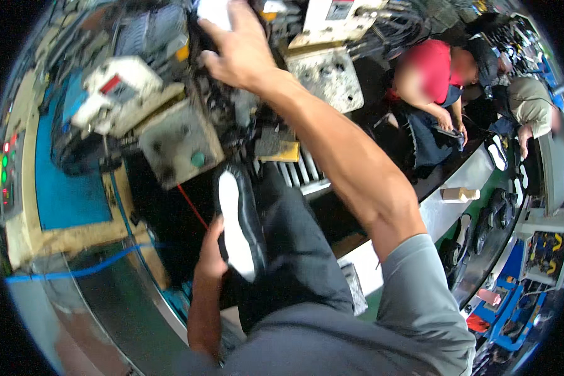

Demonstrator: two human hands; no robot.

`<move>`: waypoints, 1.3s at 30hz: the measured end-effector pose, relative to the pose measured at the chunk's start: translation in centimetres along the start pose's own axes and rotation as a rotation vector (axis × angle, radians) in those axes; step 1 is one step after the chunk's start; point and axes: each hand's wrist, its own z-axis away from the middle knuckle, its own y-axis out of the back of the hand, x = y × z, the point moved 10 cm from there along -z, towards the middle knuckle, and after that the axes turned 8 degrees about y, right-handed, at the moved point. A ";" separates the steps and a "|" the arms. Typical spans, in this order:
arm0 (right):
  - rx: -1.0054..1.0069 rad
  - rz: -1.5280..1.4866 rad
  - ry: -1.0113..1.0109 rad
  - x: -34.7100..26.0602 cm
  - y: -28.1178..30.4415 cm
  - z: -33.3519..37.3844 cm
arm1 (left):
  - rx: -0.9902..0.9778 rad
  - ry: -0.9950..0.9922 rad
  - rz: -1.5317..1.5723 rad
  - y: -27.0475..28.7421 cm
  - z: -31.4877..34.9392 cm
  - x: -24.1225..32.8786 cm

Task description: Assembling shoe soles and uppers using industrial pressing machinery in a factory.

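Note:
My left hand grips a black shoe by its side, low over my dark trousers. Its white sole faces up. Stretched far forward, my right hand has its thumb and a finger spread apart. The fingers are at a white, sole-like piece in the machine, at the picture's top edge. Whether they press on that piece I cannot tell. A worn metal plate juts out just beyond the shoe, and a second metal plate sits right of my forearm.
At the left stand a control panel with lit buttons and a blue panel. A conveyor with several shoes runs along the right. A person in red and another in a light top work there.

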 end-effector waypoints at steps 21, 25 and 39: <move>0.262 -1.440 -1.467 -14.3 6.5 38.5 | -0.033 -0.537 -0.592 -4.4 7.9 -9.2; 0.159 -1.465 -1.318 -16.3 7.0 36.2 | -0.515 -0.229 -0.169 -8.3 10.6 -10.0; -0.347 -0.962 -0.920 -28.6 11.7 35.2 | -0.213 -0.493 0.167 2.3 11.3 -10.4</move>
